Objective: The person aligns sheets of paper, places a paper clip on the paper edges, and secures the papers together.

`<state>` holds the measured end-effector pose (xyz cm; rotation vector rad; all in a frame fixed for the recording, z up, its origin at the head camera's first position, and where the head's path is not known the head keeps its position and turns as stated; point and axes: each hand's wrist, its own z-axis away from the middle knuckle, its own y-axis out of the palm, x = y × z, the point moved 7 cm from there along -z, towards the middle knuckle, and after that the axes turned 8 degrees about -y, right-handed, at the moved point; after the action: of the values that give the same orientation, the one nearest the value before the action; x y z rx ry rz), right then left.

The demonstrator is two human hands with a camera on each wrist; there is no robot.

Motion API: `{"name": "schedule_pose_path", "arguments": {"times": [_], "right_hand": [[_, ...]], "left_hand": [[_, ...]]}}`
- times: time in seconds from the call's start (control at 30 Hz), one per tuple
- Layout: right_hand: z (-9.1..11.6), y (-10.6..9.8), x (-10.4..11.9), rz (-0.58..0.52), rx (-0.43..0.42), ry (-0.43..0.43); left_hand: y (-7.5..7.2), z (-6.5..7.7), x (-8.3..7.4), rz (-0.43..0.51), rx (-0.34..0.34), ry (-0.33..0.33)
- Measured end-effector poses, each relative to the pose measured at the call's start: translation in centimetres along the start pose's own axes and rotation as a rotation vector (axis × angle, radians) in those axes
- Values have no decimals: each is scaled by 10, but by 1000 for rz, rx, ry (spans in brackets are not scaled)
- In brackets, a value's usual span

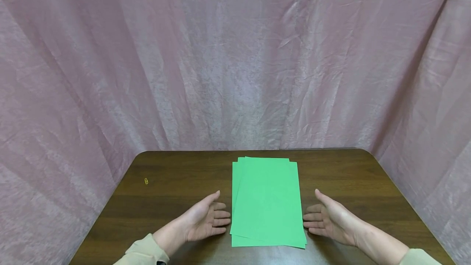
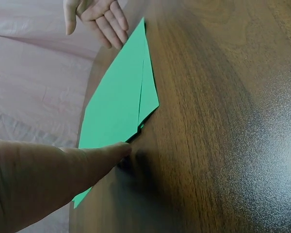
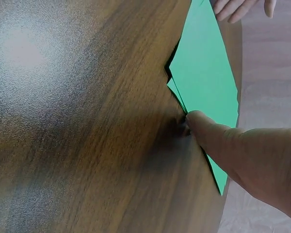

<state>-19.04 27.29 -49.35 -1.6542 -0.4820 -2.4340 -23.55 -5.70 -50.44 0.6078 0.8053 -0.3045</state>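
Observation:
Several green sheets of paper [image 1: 270, 199] lie in a loose, uneven stack on the brown wooden table, their corners fanned out of line. To the left of the stack my left hand [image 1: 209, 220] stands with its palm facing inward and fingers extended, fingertips right by the paper's left edge. My right hand [image 1: 333, 220] mirrors it on the other side, fingers straight and close to the right edge. In the left wrist view the green paper [image 2: 114, 97] shows a slight gap under its near corner. Both hands hold nothing.
A small yellow paper clip [image 1: 146, 181] lies on the far left part of the wooden table [image 1: 176, 175]. Pink curtains [image 1: 235, 60] hang behind the table and along both sides. The table's far corners are rounded.

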Motion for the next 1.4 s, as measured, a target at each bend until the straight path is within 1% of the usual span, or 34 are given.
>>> {"name": "schedule_pose_path", "arguments": {"times": [0.53,0.83,1.1,1.4], "right_hand": [[0,1,-1,-13,22,-3],[-1,2,-2,-16,30,-11],[-1,1,-2,-15,10,-6],[-3,-1,-6,-29,-10,9]], "left_hand": [[3,-5,2,1,23,-4],[2,-5,3,5,15,-2],[1,-7,2,7,-1,2],[-2,-7,4,14,0,-12]]}}
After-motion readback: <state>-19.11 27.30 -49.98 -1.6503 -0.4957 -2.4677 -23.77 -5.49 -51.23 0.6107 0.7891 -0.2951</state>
